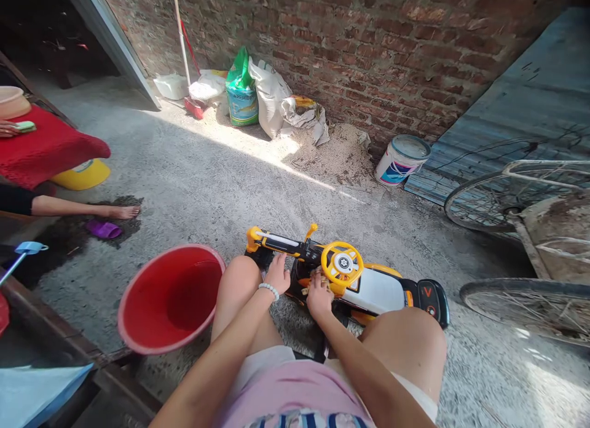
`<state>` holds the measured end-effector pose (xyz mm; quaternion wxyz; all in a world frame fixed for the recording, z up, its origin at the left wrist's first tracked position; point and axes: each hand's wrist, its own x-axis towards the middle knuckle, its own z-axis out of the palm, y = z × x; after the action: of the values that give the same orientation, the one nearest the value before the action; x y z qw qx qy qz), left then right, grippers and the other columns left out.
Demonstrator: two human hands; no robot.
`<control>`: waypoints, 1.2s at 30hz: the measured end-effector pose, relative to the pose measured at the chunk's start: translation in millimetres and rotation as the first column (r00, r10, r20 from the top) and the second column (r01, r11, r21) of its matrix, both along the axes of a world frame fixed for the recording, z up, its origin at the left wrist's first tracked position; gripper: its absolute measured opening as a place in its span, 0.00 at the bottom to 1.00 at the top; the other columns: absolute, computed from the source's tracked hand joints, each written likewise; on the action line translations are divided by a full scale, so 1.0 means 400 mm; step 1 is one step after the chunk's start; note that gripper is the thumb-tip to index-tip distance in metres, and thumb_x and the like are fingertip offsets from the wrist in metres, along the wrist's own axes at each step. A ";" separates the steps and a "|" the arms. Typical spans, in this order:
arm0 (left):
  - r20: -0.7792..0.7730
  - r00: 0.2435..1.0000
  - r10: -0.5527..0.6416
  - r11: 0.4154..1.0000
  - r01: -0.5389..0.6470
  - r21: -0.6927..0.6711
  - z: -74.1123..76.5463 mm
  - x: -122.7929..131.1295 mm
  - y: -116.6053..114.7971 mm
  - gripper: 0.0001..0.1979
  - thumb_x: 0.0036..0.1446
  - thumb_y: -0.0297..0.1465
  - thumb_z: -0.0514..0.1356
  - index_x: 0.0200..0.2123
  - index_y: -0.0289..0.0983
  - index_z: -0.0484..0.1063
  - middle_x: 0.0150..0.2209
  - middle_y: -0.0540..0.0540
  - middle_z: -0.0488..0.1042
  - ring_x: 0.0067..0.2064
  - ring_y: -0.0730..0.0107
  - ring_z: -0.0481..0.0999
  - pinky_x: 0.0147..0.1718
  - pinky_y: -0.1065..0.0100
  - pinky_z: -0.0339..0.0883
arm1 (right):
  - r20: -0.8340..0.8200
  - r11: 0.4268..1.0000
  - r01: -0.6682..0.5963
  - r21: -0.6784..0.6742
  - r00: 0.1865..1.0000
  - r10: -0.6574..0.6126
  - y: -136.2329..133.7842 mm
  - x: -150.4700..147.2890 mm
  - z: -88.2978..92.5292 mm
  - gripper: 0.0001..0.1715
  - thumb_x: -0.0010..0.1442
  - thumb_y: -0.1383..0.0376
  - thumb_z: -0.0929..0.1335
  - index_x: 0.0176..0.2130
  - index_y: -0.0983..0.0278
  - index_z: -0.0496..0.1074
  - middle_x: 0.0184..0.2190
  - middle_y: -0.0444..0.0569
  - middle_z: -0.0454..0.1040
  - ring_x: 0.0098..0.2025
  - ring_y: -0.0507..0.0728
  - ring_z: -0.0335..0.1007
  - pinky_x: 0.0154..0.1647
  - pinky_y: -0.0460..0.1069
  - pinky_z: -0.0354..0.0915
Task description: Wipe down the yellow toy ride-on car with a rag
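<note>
The ride-on toy (378,291) lies across the front of the operator, directly under and ahead of the fingers. The fingers of the right hand (319,299) are bent over a tan cloth (305,290), apparently clamped on it, just beside the yellow steering wheel (343,263). The fingers of the left hand (278,275) are extended, not gripping, at the toy's dark front bar (279,241); whether they bear weight cannot be told.

The step in hand appears to be wiping. For a good result, the left fingers should brace the body, while the right fingers press the folded cloth into the recesses below the wheel. Work around the yellow lever (311,229), just beyond the fingers, without levering on it.

The red basin (142,286) stands left of the left fingers, past the left knee (239,277), which blocks a straight reach. The right knee (408,332) limits access rightward. Well beyond the fingers stand a paint bucket (399,166) and sacks (270,99).
</note>
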<state>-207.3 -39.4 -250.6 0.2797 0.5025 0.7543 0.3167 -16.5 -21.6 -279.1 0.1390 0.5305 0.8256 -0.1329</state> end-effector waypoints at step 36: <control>0.095 0.990 0.103 0.992 -0.109 0.068 0.007 -0.050 -0.069 0.28 0.61 0.25 0.56 0.65 0.37 0.66 0.69 0.34 0.61 0.71 0.52 0.62 0.68 0.47 0.64 | -0.016 0.852 -0.521 0.046 0.852 0.523 0.081 -0.212 0.011 0.32 0.64 0.72 0.60 0.64 0.70 0.71 0.65 0.68 0.68 0.63 0.72 0.60 0.59 0.69 0.62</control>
<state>-227.3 -67.0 -247.9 0.2781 0.4566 0.7543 0.3810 -101.2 10.9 -274.5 0.1477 0.2874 0.9429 -0.0811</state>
